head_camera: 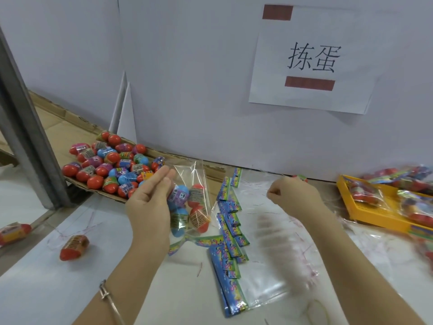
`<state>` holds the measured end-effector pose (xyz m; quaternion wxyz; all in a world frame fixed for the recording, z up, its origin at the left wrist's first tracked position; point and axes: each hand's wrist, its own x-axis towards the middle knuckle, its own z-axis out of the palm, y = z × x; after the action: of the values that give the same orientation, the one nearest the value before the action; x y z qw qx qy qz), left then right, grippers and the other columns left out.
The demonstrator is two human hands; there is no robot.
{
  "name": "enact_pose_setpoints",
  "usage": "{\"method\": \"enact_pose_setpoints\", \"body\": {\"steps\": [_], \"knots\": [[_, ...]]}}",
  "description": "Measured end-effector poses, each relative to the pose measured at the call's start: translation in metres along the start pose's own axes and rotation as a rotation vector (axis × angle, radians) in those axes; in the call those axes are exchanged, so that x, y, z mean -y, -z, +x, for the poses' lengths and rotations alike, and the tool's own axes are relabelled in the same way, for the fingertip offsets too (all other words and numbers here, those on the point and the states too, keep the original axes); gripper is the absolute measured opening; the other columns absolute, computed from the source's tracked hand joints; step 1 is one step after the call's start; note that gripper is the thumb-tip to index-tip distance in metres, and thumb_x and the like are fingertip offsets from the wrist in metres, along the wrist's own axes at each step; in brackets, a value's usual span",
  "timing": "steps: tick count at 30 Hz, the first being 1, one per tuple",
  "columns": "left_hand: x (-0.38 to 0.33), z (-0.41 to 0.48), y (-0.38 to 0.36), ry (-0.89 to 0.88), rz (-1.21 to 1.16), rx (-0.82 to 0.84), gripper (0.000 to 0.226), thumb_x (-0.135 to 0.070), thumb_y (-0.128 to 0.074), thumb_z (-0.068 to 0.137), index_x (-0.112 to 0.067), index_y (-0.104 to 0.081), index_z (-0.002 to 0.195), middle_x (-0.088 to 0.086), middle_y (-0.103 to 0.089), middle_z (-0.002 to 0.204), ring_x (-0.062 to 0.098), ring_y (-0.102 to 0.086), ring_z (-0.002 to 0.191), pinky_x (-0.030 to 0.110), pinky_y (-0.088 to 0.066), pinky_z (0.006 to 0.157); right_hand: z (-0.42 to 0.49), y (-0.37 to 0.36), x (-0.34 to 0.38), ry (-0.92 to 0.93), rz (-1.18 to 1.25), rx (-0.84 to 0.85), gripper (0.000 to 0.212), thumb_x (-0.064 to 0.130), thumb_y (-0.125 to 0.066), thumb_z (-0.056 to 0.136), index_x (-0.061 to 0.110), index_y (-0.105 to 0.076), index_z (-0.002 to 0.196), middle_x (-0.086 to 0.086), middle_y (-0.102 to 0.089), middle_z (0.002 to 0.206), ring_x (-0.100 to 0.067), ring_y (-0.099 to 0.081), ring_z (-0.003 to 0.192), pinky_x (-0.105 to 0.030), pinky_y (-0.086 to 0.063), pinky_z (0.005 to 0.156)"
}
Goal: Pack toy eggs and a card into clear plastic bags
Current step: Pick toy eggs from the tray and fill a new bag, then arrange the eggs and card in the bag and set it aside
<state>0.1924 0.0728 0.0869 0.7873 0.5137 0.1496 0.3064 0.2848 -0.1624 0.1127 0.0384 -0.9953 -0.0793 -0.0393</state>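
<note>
Leaning against straight fingers point(161, 178) of the left hand point(150, 202), the clear plastic bag point(187, 174) of red-and-blue toy eggs point(199, 221) stands centre-frame. Right hand point(295, 195) curls further right; contents unclear.

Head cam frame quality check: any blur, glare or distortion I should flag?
Head view: lighting even, shadows soft; motion blur smears the yellow tray at the right edge; a ghosted smear lies over the flat clear bags; faint glare on the bag of eggs; wide-angle skew makes the grey post lean.
</note>
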Motion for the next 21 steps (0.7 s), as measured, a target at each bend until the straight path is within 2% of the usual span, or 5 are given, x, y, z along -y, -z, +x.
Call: {"method": "enact_pose_setpoints", "body": {"steps": [4,8,10,14,21], "knots": [[-0.001,-0.002,-0.001,0.0,-0.009,0.025,0.026,-0.007,-0.06,0.093,-0.029,-0.072,0.099,-0.019,-0.074,0.095,0.002,-0.069,0.096,0.03,-0.059,0.081,0.008,0.033,0.005,0.012,-0.367,0.329,0.021,0.0,-0.049,0.082,0.02,-0.054,0.082,0.0,-0.048,0.076,-0.023,-0.046,0.067,-0.026,-0.034,0.059],[-0.003,-0.003,-0.001,-0.004,-0.022,0.038,0.025,-0.01,-0.061,0.092,-0.031,-0.073,0.098,-0.019,-0.074,0.097,0.002,-0.069,0.095,0.024,-0.06,0.069,0.003,0.054,-0.01,-0.012,-0.386,0.28,0.009,0.013,-0.054,0.08,0.014,-0.054,0.071,0.002,-0.054,0.066,-0.016,-0.049,0.057,-0.024,-0.037,0.058],[-0.004,-0.005,-0.002,-0.002,-0.034,0.056,0.025,-0.009,-0.062,0.092,-0.031,-0.074,0.095,-0.016,-0.074,0.098,0.004,-0.07,0.095,0.024,-0.06,0.072,-0.002,0.056,-0.021,-0.028,-0.057,0.182,0.023,0.029,-0.061,0.083,0.019,-0.059,0.063,0.004,-0.061,0.054,-0.013,-0.048,0.044,-0.022,-0.037,0.051],[-0.004,-0.014,-0.008,-0.009,-0.068,0.159,0.029,-0.01,-0.065,0.087,-0.035,-0.078,0.085,-0.008,-0.075,0.101,0.008,-0.069,0.1,0.019,-0.057,0.076,-0.032,0.042,-0.002,0.009,1.144,0.003,0.026,0.042,-0.069,0.08,0.021,-0.07,0.096,0.004,-0.073,0.075,-0.01,-0.059,0.052,-0.026,-0.05,0.049],[-0.003,-0.032,-0.017,-0.064,-0.057,0.278,0.028,-0.025,-0.067,0.075,-0.028,-0.072,0.102,-0.007,-0.075,0.104,0.006,-0.068,0.103,0.018,-0.055,0.077,-0.067,0.015,0.053,0.048,1.494,0.23,0.057,0.044,-0.078,0.054,0.012,-0.071,0.101,-0.006,-0.075,0.092,-0.019,-0.069,0.076,-0.029,-0.058,0.063]]}}
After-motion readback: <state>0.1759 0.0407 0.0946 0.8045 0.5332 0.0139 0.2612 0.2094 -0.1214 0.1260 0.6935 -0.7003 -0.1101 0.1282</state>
